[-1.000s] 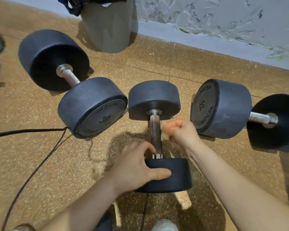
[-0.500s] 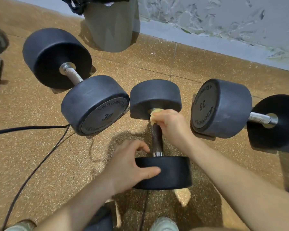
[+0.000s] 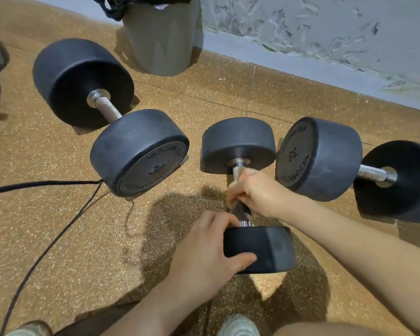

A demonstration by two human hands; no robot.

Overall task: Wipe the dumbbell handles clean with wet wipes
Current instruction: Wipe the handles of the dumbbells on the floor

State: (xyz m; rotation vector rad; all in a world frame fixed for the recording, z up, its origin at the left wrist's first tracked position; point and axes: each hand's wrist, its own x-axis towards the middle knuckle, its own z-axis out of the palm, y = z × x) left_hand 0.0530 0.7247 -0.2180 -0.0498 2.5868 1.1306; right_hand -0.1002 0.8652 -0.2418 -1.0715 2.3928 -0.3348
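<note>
Three dumbbells on the floor [image 3: 228, 93]. Steadies the middle dumbbell [image 3: 238, 144], lying between the 30 [image 3: 141, 154] and the 35 [image 3: 320, 158], with the left hand [image 3: 204, 258] curled over its near head. Wraps the right hand [image 3: 257, 192] round the handle [image 3: 244, 210], wipe [image 3: 232, 187] bunched inside the fist and blurred. Likely to roll on those round heads if the left grip slackens mid-stroke. Could bang knuckles on the 35, just beside the right hand. Could leave grime at the collars, bare above and below the fist, if strokes run short. Could shed the wipe if the fist loosens. Cable [image 3: 46, 183] near the 30, well apart from both hands; no snag expected.
</note>
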